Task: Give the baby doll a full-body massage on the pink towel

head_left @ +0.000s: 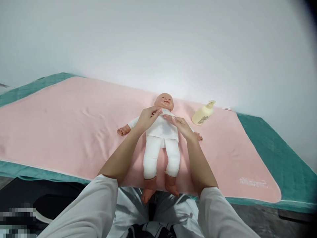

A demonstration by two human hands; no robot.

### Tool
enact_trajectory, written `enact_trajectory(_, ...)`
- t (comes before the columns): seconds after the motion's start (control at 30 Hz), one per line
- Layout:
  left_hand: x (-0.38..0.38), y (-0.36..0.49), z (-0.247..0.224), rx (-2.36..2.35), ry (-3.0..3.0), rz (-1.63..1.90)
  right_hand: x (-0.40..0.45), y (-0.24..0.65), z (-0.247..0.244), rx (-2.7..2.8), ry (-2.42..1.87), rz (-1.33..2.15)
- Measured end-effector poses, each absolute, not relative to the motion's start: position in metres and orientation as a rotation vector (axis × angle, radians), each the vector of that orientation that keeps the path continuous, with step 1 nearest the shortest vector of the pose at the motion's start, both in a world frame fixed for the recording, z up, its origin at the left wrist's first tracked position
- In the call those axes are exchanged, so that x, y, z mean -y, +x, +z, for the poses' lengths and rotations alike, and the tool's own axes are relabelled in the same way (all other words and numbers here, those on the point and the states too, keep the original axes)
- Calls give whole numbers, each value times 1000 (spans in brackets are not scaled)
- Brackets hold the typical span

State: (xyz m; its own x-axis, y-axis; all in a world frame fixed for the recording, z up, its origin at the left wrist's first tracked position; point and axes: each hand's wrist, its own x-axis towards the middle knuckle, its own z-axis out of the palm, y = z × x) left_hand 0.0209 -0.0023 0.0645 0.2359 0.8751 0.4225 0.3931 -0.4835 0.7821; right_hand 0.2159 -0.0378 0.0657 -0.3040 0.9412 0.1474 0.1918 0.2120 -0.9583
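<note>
A baby doll (162, 130) in a white top and white leggings lies on its back, head toward the wall and feet toward me. Over the doll's upper chest, just below the chin, my left hand (148, 118) reaches in with its fingers stretched out. From the other side my right hand (180, 124) comes in, fingers extended and held flat, pointing at the left one. The fingertips of the two hands are close together at the collar. Nothing shows in either hand. Whether the fingers press on the doll's top or hover over it, I cannot tell.
Under the doll is a pink mat (61, 125), spread on a green padded cover (274, 142). A pale yellow pump bottle (202, 114) leans to the right of the doll's head. A white wall (158, 43) rises behind. A dark object (49, 195) is at lower left.
</note>
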Motion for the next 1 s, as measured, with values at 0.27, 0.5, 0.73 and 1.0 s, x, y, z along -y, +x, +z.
enact_trajectory(0.27,9,18,68,-1098,1973,1285,39,224,40,2045,-800,1084)
enact_trajectory(0.5,7,20,63,-1007,2024,1186,35,221,31,2256,-873,925)
enact_trajectory(0.73,19,30,64,-856,2190,942,14,224,5,2185,-1129,671)
enact_trajectory(1.0,22,37,54,-659,2343,740,6,232,-1,2116,-1585,364)
